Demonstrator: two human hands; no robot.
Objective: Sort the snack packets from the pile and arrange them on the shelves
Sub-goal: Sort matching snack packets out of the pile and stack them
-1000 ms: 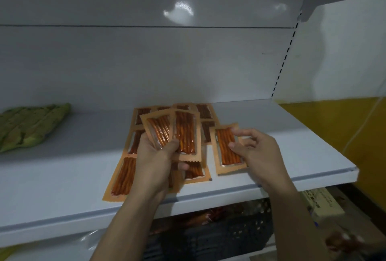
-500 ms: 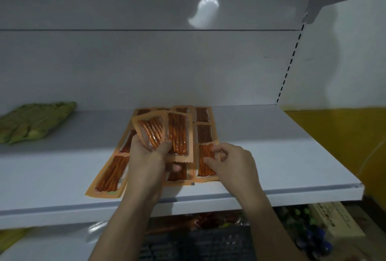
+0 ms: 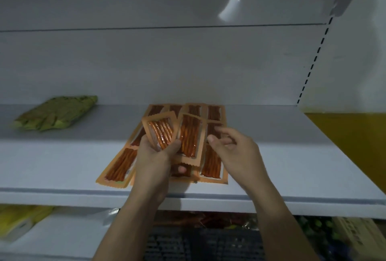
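Note:
My left hand (image 3: 152, 162) grips two orange packets of red-brown snack sticks, fanned upright: one (image 3: 161, 133) tilted left, the other (image 3: 190, 137) beside it. Under them, several like packets lie flat in rows on the white shelf (image 3: 62, 162); one (image 3: 119, 166) sits at the front left and another (image 3: 212, 164) at the front right. My right hand (image 3: 238, 156) hovers over that front-right packet with loosely curled fingers, holding nothing, its fingertips close to the right edge of the held packets.
A stack of green packets (image 3: 56, 112) lies at the shelf's back left. Below the shelf are yellow packets (image 3: 18, 219), a dark crate (image 3: 198, 246) with more snacks and a cardboard box (image 3: 355, 233). A yellow wall (image 3: 351, 139) stands to the right.
My right hand laid its packet at the front right of the rows and let go, then lifted towards the packets in my left hand. The left hand kept its grip.

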